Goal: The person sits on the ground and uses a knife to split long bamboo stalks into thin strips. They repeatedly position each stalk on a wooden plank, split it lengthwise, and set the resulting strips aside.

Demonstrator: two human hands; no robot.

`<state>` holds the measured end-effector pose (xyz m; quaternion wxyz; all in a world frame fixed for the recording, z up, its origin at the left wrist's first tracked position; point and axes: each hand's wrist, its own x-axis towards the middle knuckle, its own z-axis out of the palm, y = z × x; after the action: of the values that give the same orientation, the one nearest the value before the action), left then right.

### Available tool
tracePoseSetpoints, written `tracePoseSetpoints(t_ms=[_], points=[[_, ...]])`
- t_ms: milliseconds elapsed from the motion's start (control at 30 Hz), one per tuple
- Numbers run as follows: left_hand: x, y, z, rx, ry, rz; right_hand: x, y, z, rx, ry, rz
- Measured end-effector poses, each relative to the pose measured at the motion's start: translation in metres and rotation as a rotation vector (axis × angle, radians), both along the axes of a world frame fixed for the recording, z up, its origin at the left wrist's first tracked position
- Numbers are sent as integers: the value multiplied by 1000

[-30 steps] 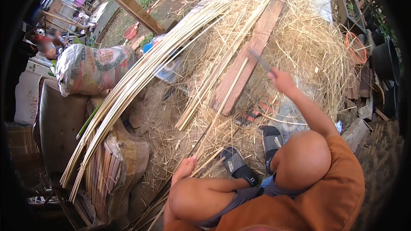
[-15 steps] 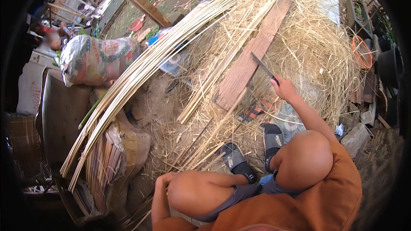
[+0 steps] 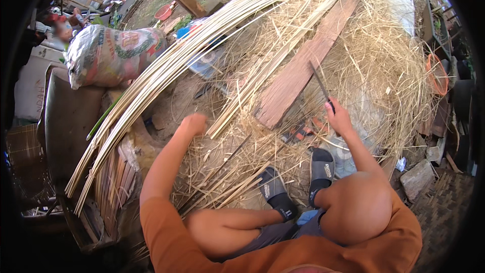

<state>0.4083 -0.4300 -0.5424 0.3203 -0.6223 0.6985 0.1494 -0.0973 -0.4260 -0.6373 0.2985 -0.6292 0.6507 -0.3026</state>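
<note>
Right hand (image 3: 339, 116) is closed around the handle of a knife (image 3: 321, 83), its fingers wrapped snugly and the blade slanting up and away to the left, so that the tip overlaps the right edge of a brown plank (image 3: 314, 55); whether metal and wood touch, I cannot tell. The left hand (image 3: 194, 124) reaches out over the ground with its fingers curled down, just beside the near ends of the pale strips (image 3: 253, 88) that lie along the plank's left side. It is blurred and its fingertips are hidden, so whether it grips anything cannot be told. To the left, a larger bundle (image 3: 166, 73) of similar strips lies well apart from the plank, and loose shavings (image 3: 386, 65) are heaped to the plank's right. For handling a strip well here, it seems best to pinch a single one by its near end and draw it clear of its neighbours lengthwise, since such thin pieces probably tangle or splinter if tugged sideways. Meanwhile the knife is best held quiet and low, its edge turned from the knees and the left arm. A strip laid flat along the plank should give the blade firm backing, with light, even pressure and the guiding fingers well off its path.
</note>
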Motion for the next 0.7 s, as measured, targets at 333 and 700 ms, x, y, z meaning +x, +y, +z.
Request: tracePoseSetpoints(t_ms=[333, 700], points=[[-123, -173, -163, -531, 417, 445, -11, 7, -6, 27, 10, 52], [-125, -172, 6, -999, 611, 375, -8, 20, 11, 118, -100, 3]])
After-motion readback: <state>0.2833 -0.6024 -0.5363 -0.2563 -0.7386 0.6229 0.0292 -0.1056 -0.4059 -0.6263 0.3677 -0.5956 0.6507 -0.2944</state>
